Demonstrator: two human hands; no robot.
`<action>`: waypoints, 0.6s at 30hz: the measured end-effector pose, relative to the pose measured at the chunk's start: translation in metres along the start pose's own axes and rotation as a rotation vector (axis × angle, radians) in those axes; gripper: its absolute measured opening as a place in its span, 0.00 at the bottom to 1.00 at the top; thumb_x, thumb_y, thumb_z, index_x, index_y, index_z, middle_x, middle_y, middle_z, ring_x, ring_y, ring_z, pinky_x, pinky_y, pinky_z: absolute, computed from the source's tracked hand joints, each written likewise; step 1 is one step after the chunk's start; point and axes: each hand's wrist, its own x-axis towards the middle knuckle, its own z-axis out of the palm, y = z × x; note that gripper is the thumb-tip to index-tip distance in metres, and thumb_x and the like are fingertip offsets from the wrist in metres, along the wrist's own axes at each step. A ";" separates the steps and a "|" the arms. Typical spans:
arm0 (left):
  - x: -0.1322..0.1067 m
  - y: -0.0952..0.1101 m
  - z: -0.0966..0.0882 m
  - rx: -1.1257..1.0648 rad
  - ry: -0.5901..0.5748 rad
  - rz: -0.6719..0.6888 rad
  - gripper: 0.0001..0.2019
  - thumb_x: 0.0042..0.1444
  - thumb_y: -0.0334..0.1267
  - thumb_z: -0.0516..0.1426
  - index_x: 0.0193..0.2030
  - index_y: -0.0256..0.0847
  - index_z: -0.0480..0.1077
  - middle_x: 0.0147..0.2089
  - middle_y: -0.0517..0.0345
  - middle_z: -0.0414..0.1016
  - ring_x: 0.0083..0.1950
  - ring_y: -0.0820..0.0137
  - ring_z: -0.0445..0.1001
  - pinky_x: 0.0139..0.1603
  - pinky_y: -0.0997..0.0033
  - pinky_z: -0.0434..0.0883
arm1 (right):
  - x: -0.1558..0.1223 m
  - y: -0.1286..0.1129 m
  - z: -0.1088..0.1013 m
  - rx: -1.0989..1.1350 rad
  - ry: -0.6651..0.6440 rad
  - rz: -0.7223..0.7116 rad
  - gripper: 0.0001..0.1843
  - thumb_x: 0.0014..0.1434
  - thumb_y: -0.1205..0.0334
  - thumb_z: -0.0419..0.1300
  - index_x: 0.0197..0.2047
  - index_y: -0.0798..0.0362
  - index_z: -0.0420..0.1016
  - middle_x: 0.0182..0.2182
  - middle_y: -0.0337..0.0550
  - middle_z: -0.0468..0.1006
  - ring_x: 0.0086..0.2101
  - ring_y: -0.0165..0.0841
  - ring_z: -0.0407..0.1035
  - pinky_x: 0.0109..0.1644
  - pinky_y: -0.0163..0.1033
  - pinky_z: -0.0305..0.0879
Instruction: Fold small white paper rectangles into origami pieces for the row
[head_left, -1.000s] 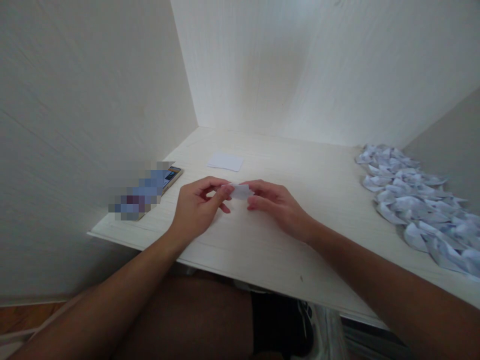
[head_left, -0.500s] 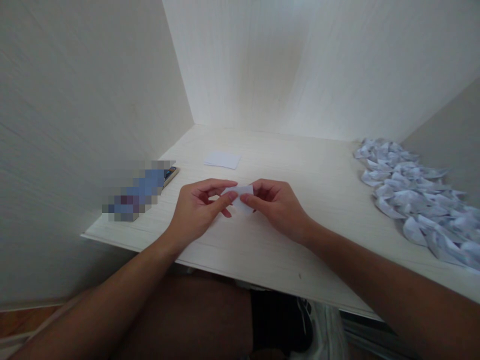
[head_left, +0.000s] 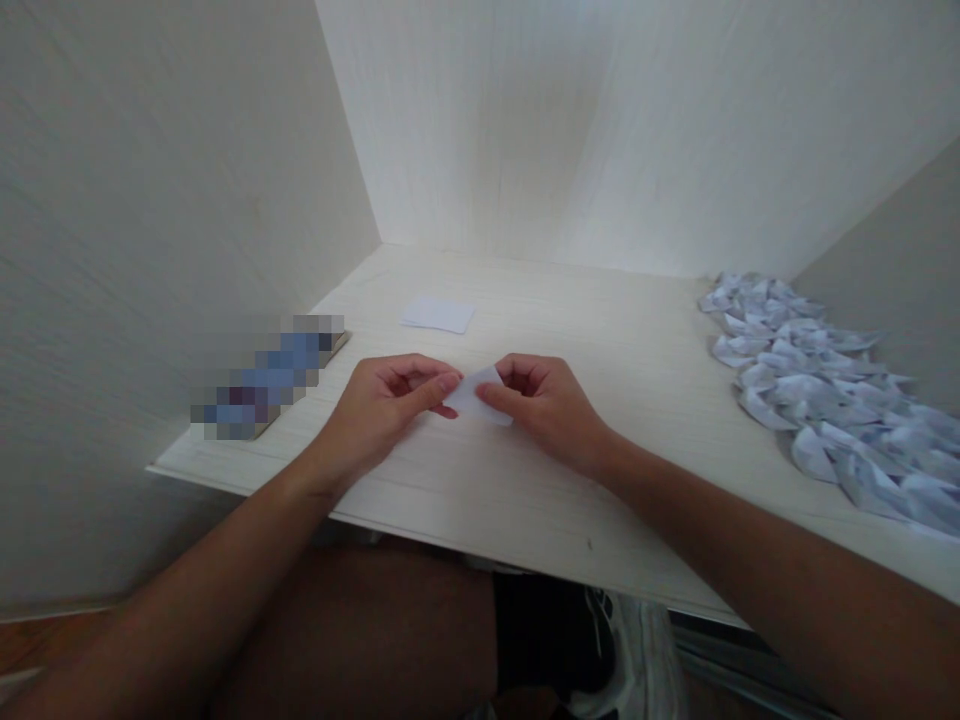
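Between my two hands is a small piece of folded white paper (head_left: 470, 396), held just above the table. My left hand (head_left: 394, 400) pinches its left corner between thumb and fingers. On the other side, my right hand (head_left: 547, 400) grips the paper with the thumb on top and the fingers curled behind. The paper sits tilted, one corner pointing up. Its underside and most of the fingers behind it are hidden. Beyond my left hand, a few flat white paper sheets (head_left: 439, 314) lie on the table.
Many folded white paper pieces (head_left: 817, 390), shaped like little boats, are heaped along the right side of the white table (head_left: 600, 330). A blurred-out long object (head_left: 270, 380) lies by the left wall. Panels stand at the left, back and right. My legs are under the front edge.
The paper has turned in my fingers from level to slanted, a corner now upward. My left thumb has slid to its left corner. The whole view has shifted slightly.
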 end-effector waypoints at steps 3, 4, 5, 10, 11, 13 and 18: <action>0.004 -0.002 -0.007 -0.068 -0.066 -0.115 0.04 0.51 0.38 0.72 0.34 0.43 0.84 0.34 0.55 0.84 0.32 0.70 0.79 0.37 0.71 0.79 | 0.001 0.001 0.000 -0.021 -0.022 0.020 0.09 0.55 0.56 0.64 0.29 0.54 0.77 0.26 0.38 0.75 0.27 0.28 0.64 0.30 0.35 0.58; 0.004 -0.001 -0.009 -0.082 -0.085 -0.149 0.04 0.50 0.36 0.72 0.33 0.42 0.84 0.33 0.54 0.84 0.31 0.71 0.79 0.36 0.71 0.79 | 0.001 0.002 0.000 -0.029 -0.028 0.028 0.10 0.55 0.56 0.64 0.29 0.54 0.77 0.25 0.38 0.75 0.26 0.28 0.64 0.29 0.35 0.57; 0.004 0.001 -0.010 -0.094 -0.102 -0.180 0.04 0.49 0.36 0.72 0.32 0.42 0.84 0.33 0.53 0.84 0.31 0.71 0.79 0.36 0.71 0.78 | 0.001 0.002 0.000 -0.039 -0.032 0.033 0.10 0.55 0.56 0.64 0.29 0.54 0.77 0.25 0.37 0.74 0.26 0.28 0.63 0.29 0.35 0.57; 0.005 0.005 -0.011 -0.107 -0.126 -0.243 0.06 0.46 0.35 0.74 0.32 0.42 0.84 0.32 0.53 0.84 0.31 0.69 0.81 0.36 0.70 0.79 | 0.000 0.002 -0.001 -0.084 -0.041 0.034 0.09 0.55 0.57 0.63 0.30 0.54 0.78 0.24 0.37 0.75 0.25 0.28 0.64 0.28 0.34 0.56; 0.005 0.003 -0.011 -0.099 -0.125 -0.235 0.07 0.46 0.35 0.74 0.32 0.42 0.84 0.32 0.53 0.84 0.32 0.69 0.81 0.36 0.70 0.79 | 0.000 0.003 -0.002 -0.095 -0.044 0.032 0.09 0.55 0.57 0.63 0.29 0.54 0.78 0.24 0.37 0.75 0.25 0.28 0.64 0.28 0.34 0.56; 0.006 0.000 -0.011 -0.077 -0.124 -0.206 0.09 0.46 0.36 0.74 0.34 0.43 0.84 0.34 0.54 0.85 0.32 0.69 0.82 0.36 0.70 0.79 | 0.000 0.003 -0.002 -0.125 -0.048 0.020 0.09 0.55 0.58 0.63 0.29 0.54 0.78 0.23 0.37 0.75 0.25 0.27 0.63 0.28 0.35 0.56; 0.006 -0.005 -0.012 0.032 -0.110 -0.158 0.11 0.47 0.39 0.75 0.37 0.43 0.84 0.32 0.54 0.85 0.31 0.68 0.82 0.34 0.71 0.79 | 0.001 0.005 -0.004 -0.187 -0.073 -0.006 0.09 0.55 0.58 0.64 0.30 0.54 0.80 0.24 0.37 0.75 0.25 0.28 0.62 0.29 0.35 0.56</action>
